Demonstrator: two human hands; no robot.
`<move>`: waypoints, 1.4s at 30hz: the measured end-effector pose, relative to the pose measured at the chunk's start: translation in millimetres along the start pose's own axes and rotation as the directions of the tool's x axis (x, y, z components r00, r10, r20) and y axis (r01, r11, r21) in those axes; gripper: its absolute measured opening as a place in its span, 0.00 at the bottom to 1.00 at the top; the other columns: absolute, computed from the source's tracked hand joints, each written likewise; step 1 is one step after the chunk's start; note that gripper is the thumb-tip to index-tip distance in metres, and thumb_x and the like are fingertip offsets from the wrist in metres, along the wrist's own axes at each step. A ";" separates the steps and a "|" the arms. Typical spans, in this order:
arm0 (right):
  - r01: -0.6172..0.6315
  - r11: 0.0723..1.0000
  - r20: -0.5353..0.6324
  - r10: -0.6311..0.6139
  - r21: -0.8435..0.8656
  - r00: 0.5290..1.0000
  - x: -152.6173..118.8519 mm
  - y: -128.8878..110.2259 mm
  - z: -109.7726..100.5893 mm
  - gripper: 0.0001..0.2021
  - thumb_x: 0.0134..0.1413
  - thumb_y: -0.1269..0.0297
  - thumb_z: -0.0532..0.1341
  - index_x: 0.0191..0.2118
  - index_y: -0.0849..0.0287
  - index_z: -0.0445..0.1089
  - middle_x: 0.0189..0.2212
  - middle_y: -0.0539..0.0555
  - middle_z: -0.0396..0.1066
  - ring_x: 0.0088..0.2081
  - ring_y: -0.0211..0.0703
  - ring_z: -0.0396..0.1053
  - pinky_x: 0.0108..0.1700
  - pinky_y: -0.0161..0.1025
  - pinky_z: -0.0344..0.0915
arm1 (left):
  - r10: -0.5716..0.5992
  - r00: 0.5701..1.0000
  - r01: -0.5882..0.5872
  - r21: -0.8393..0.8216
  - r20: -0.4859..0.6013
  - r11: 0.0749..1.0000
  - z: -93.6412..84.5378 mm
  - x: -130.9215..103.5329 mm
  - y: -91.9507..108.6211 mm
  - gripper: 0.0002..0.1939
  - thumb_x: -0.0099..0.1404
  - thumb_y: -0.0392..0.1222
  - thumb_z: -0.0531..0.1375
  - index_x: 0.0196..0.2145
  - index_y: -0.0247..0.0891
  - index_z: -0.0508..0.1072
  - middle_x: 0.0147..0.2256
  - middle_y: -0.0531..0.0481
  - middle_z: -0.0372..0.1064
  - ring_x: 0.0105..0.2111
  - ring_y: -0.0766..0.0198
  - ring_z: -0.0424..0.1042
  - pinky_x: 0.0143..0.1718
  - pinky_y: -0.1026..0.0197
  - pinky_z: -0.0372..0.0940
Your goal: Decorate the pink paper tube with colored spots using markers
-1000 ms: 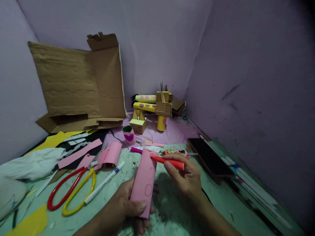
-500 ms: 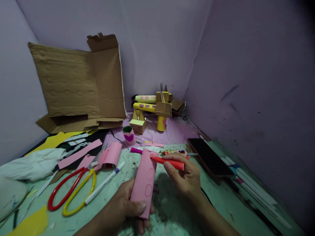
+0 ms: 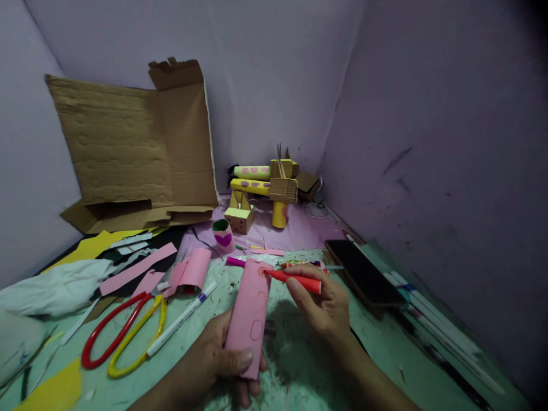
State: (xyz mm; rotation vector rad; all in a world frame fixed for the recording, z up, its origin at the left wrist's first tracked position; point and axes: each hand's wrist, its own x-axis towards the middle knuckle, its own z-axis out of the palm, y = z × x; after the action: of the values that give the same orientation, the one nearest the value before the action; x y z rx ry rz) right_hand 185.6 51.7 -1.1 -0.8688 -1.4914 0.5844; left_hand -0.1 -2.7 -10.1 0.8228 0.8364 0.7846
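My left hand [image 3: 226,354] grips the lower end of a long pink paper piece [image 3: 250,308], its thumb across the front and fingers behind. Red oval outlines run along the pink surface. In my right hand [image 3: 325,302] a red marker [image 3: 295,280] is pinched, its tip touching the pink paper near the top, where a small outline shows. Behind the paper's upper left edge a purple marker [image 3: 235,262] pokes out. Scissors with one red and one yellow handle [image 3: 137,328] lie to the left, beside a white marker [image 3: 182,319].
A phone [image 3: 363,271] and several white markers [image 3: 440,331] lie on the right. Pink paper scraps [image 3: 139,268] and a white cloth [image 3: 55,285] are at the left. At the back stand a cardboard box [image 3: 128,142], yellow spotted paper figures [image 3: 252,185] and a pink tube [image 3: 223,237].
The red marker's tip has shifted slightly on the paper, and the small outline near the top shows more clearly. My left hand keeps its hold. The whole view has drifted a little.
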 end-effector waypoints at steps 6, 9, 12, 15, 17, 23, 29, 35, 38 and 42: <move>-0.014 1.000 -0.008 0.014 -0.012 1.000 0.7 -1.3 0.8 0.05 0.52 0.68 0.62 0.35 0.55 0.74 0.30 0.50 0.76 0.33 0.42 0.72 0.37 0.39 0.66 | -0.010 1.000 0.010 0.005 0.013 1.000 -0.1 -0.1 1.1 0.26 0.48 0.49 0.70 0.39 0.33 0.68 0.27 0.46 0.74 0.20 0.65 0.72 0.16 0.69 0.65; -0.024 1.000 -0.007 0.024 -0.014 1.000 0.3 -2.3 0.6 0.05 0.53 0.68 0.61 0.35 0.55 0.74 0.30 0.50 0.75 0.32 0.41 0.72 0.37 0.39 0.66 | -0.009 1.000 0.009 0.008 0.011 1.000 0.2 -0.3 1.8 0.26 0.48 0.49 0.70 0.39 0.33 0.68 0.27 0.46 0.74 0.19 0.65 0.72 0.16 0.68 0.66; -0.013 1.000 -0.002 0.013 0.004 1.000 -1.0 -2.5 0.4 0.04 0.52 0.68 0.62 0.34 0.55 0.74 0.30 0.50 0.76 0.34 0.42 0.72 0.38 0.40 0.65 | -0.003 1.000 0.003 0.000 0.007 1.000 -0.3 -0.1 1.1 0.25 0.48 0.49 0.70 0.39 0.33 0.68 0.27 0.46 0.74 0.20 0.65 0.72 0.16 0.68 0.66; -0.083 0.988 -0.041 0.089 0.127 0.995 -1.8 -1.9 1.8 0.04 0.53 0.67 0.63 0.36 0.54 0.74 0.28 0.49 0.75 0.31 0.41 0.71 0.35 0.39 0.65 | 0.001 1.000 -0.001 -0.015 0.023 1.000 -2.6 1.1 -1.3 0.25 0.48 0.49 0.70 0.39 0.33 0.68 0.27 0.45 0.74 0.20 0.63 0.73 0.17 0.68 0.66; -0.164 0.949 -0.065 0.188 0.270 0.980 -1.1 -1.5 4.1 0.07 0.57 0.64 0.61 0.42 0.51 0.73 0.25 0.48 0.74 0.27 0.39 0.70 0.32 0.38 0.65 | 0.004 1.000 -0.003 -0.042 0.028 0.999 -4.1 1.8 -3.1 0.25 0.47 0.48 0.71 0.38 0.33 0.67 0.27 0.45 0.75 0.20 0.62 0.74 0.16 0.68 0.66; -0.436 0.690 0.201 0.397 0.578 0.895 2.2 -2.2 13.9 0.24 0.48 0.58 0.67 0.52 0.49 0.65 0.48 0.56 0.73 0.48 0.49 0.71 0.48 0.48 0.67 | -0.008 0.995 0.021 -0.131 0.098 0.991 -1.7 -3.0 -4.4 0.23 0.51 0.46 0.70 0.39 0.34 0.66 0.28 0.45 0.76 0.20 0.61 0.75 0.18 0.66 0.65; -0.631 0.420 0.469 0.431 0.652 0.771 -1.7 -4.5 20.7 0.31 0.37 0.59 0.72 0.51 0.52 0.66 0.51 0.58 0.72 0.43 0.50 0.74 0.39 0.43 0.71 | -0.010 0.977 0.038 -0.125 0.211 0.991 -2.9 -7.8 -8.1 0.22 0.51 0.48 0.70 0.38 0.33 0.69 0.28 0.43 0.78 0.20 0.65 0.73 0.20 0.68 0.61; -0.654 0.415 0.530 0.384 0.633 0.756 -4.6 3.6 21.5 0.34 0.35 0.59 0.73 0.52 0.54 0.65 0.43 0.57 0.75 0.35 0.46 0.75 0.36 0.42 0.71 | -0.024 0.962 0.039 -0.051 0.272 0.998 -8.2 -6.2 -10.5 0.25 0.49 0.51 0.70 0.38 0.32 0.70 0.27 0.41 0.77 0.22 0.62 0.73 0.21 0.67 0.61; -0.624 0.434 0.504 0.368 0.650 0.781 -4.4 6.8 22.7 0.36 0.30 0.59 0.75 0.51 0.53 0.65 0.46 0.58 0.73 0.42 0.51 0.74 0.43 0.46 0.70 | 0.051 0.989 -0.054 0.021 0.140 0.998 -2.0 -7.2 -9.2 0.29 0.49 0.51 0.69 0.45 0.34 0.68 0.33 0.40 0.76 0.31 0.54 0.75 0.29 0.60 0.67; -0.582 0.460 0.447 0.376 0.671 0.812 -4.7 6.3 25.6 0.37 0.25 0.63 0.76 0.49 0.55 0.67 0.49 0.59 0.73 0.49 0.56 0.71 0.49 0.50 0.68 | 0.432 0.876 -0.350 0.333 -0.215 0.876 13.8 -10.4 -4.9 0.35 0.45 0.42 0.71 0.52 0.39 0.68 0.49 0.41 0.70 0.48 0.45 0.68 0.48 0.54 0.63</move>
State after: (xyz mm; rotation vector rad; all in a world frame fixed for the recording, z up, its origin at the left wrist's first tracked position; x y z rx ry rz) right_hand 161.4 55.1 -12.1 -0.4872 -0.9589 1.7017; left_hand 8.4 -17.8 -5.3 1.1812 1.0701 1.1846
